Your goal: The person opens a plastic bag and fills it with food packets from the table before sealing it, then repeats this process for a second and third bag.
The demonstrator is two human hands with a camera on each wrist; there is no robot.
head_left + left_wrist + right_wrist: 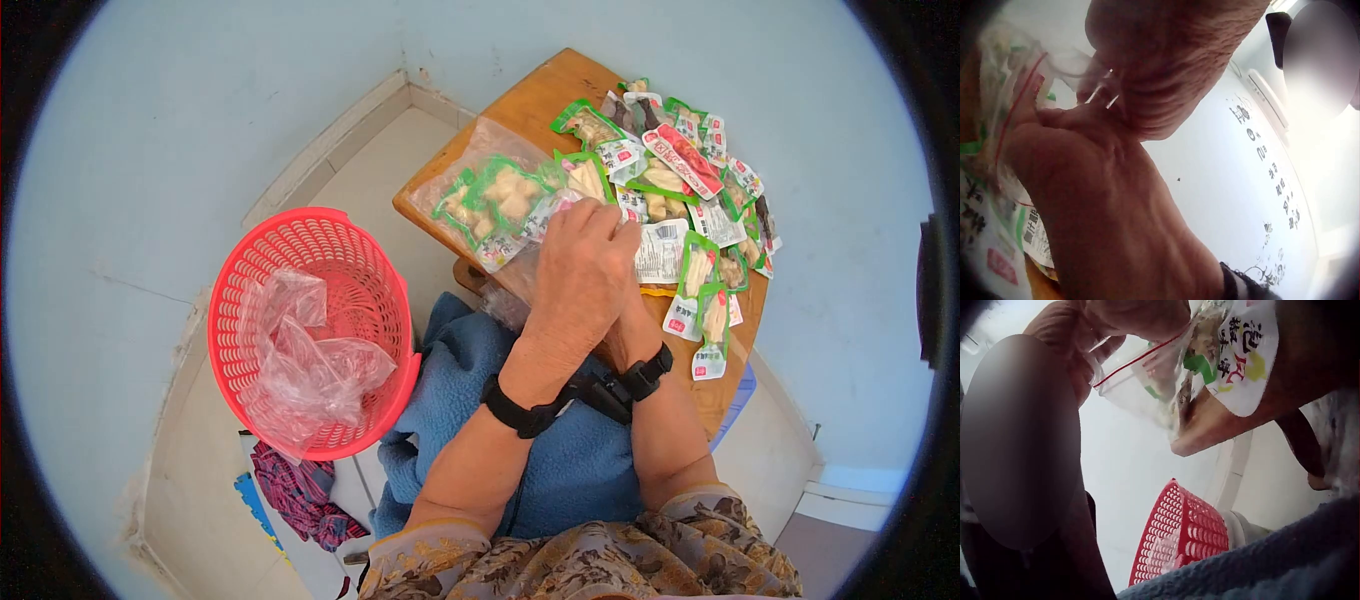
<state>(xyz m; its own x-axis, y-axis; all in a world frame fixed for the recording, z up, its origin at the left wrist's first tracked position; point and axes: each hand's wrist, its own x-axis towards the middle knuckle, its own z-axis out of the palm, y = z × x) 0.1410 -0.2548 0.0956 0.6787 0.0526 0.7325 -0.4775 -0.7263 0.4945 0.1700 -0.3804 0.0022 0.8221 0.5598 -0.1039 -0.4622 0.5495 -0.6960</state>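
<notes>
Resealable clear bag (505, 200), red zip strip, green-edged food packets inside: at left end of wooden desk (560, 75). Left hand (575, 265) and right hand (620, 325) meet at its mouth, both pinching it. Loose vacuum packets (690, 185) piled right; red plastic basket (372, 295), holding crumpled clear film (310, 375), stands left.

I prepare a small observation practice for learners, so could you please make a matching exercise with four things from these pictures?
Column 1
1. Basket
2. Zip bag
3. Table
4. Plaid cloth

Column 2
A. carries many loose packets
B. has a red strip
C. just below the basket in the head view
D. contains crumpled clear plastic

Pairs: 1-D; 2-B; 3-A; 4-C
</notes>
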